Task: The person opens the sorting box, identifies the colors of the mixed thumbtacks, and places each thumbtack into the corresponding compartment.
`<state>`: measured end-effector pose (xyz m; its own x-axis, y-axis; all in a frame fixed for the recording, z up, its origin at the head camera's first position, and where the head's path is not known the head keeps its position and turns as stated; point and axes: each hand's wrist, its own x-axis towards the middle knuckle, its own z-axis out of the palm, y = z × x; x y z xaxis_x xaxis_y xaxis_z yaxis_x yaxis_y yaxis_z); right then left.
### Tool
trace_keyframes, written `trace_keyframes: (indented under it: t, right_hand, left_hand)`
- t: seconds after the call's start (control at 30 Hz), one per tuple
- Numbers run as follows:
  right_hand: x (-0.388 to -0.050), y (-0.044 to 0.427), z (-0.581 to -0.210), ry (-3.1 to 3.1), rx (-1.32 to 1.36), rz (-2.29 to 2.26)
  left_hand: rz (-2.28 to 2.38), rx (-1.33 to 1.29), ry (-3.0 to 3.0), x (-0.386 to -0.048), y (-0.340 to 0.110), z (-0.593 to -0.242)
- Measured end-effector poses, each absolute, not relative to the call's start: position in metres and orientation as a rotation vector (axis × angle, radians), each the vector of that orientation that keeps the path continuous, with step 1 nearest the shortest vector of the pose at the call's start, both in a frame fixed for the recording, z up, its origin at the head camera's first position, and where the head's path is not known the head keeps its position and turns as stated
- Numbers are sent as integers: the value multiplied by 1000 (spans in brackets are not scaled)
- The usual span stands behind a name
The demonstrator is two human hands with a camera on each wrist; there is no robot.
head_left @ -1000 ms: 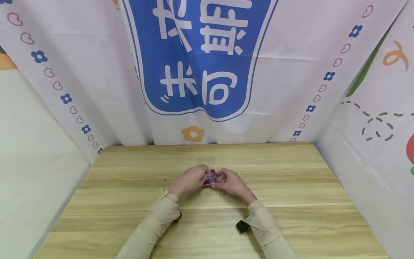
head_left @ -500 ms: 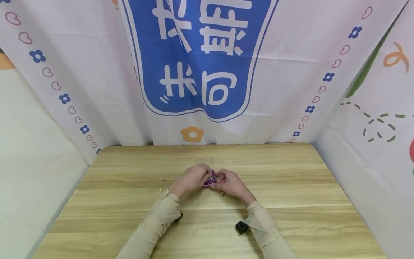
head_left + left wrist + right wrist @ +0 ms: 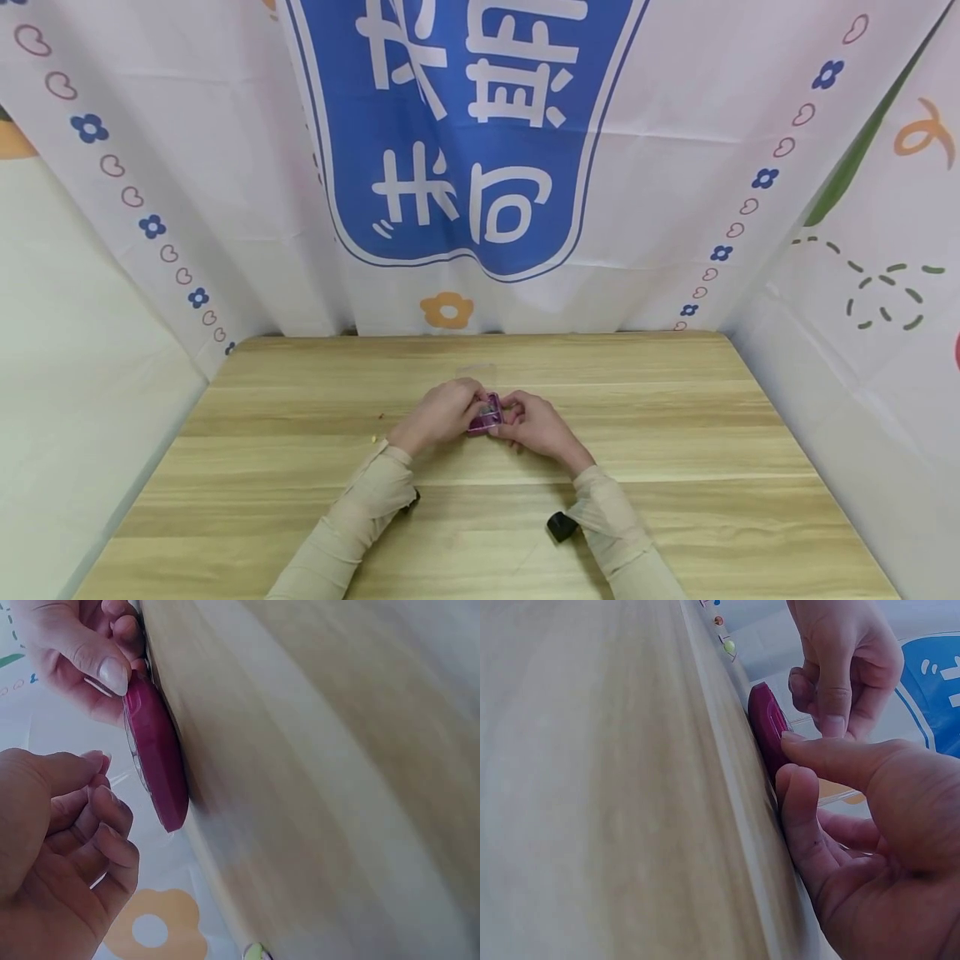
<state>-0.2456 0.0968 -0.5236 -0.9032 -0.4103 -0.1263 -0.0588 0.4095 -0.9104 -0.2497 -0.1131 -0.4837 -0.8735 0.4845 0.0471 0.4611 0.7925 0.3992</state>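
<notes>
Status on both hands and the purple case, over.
Right hand holds the purple case by its edge. Left hand just above it; cannot tell if it pinches anything. Small yellow bit off to the left, not in the way.

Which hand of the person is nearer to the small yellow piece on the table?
Left. In the head view, the left hand is right of the small yellow piece, not touching it; the right hand is farther right, holding the purple case.

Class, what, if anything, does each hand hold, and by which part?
The right hand holds the purple case by its right edge. Whether the left hand, fingertips together above the case, pinches anything cannot be told.
</notes>
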Motion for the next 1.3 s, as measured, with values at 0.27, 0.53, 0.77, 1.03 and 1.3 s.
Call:
trace_keyframes:
  t: [0.27, 0.53, 0.77, 1.03, 1.3]
  right_hand:
    - [-245, 97, -523, 2354, -399, -1473]
    - [-244, 96, -521, 2364, -374, -1461]
    - [-244, 96, -522, 2371, -385, -1466]
    - [-243, 95, -521, 2372, -381, -1488]
    - [-243, 96, -520, 2372, -384, -1491]
  left_hand:
    - [639, 752, 2928, -249, -120, -482]
    - [617, 687, 2949, -248, -128, -477]
    - [610, 644, 2943, -247, -141, -472]
    - [617, 570, 2943, -247, -157, -468]
    - [607, 607, 2949, -241, -176, -465]
